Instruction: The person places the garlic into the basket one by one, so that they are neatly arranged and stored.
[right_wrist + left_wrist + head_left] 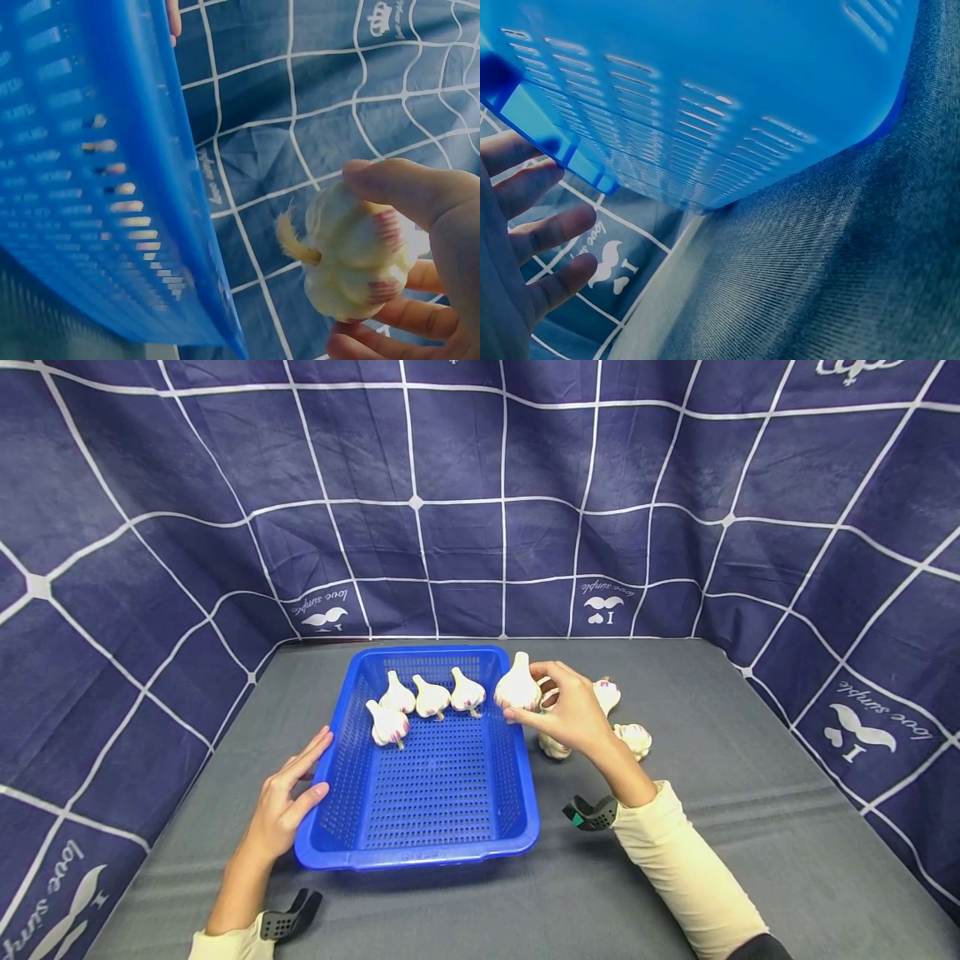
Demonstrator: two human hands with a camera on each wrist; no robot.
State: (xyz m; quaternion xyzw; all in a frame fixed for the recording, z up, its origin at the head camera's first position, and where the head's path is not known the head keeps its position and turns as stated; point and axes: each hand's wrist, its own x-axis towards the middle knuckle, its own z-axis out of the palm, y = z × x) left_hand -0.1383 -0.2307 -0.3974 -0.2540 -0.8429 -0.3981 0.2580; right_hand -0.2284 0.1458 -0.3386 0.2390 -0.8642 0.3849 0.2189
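Observation:
A garlic bulb [517, 687] is pinched between the thumb and fingers of my right hand [570, 708], at the right rim of the blue plastic basket [416, 858]. The right wrist view shows the held garlic bulb [352, 255] from its root end, purple streaks on its skin, beside the basket wall [142, 150]. Several garlic bulbs [431, 697] lie in the far half of the basket. My left hand [281, 802] rests with straight fingers along the left rim; in the left wrist view its fingers [562, 225] are spread beside the slotted basket wall [705, 112].
More garlic bulbs [632, 740] lie on the grey cloth-covered table [750, 827] right of the basket, some partly hidden behind my right hand. A dark blue curtain [465, 543] with white grid lines hangs around the table's back and sides.

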